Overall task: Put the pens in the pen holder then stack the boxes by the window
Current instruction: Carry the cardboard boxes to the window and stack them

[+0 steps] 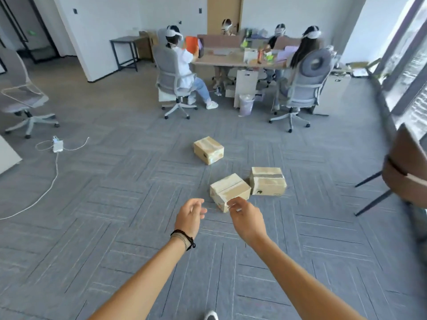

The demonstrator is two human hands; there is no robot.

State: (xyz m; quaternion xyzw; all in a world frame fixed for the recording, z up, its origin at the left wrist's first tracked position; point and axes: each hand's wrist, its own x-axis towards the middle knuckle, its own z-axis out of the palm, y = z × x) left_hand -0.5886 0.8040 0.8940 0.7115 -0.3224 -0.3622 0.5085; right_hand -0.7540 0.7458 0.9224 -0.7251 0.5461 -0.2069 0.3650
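Observation:
Three taped cardboard boxes lie on the grey carpet. The nearest box (228, 189) sits just beyond my hands, a second box (268, 181) stands right beside it on the right, and a third box (208, 150) lies farther off. My left hand (189, 217) reaches forward with loosely spread fingers and holds nothing. My right hand (246, 218) is also stretched out, fingers curled and apart, its fingertips overlapping the nearest box's front corner. No pens or pen holder are in view. The window (413, 72) runs along the right side.
A brown chair (402, 172) with dark legs stands at the right by the window. Several seated people work at a desk (231, 58) at the back. A white power strip and cable (57, 146) lie on the floor at left, near a grey office chair (23, 95).

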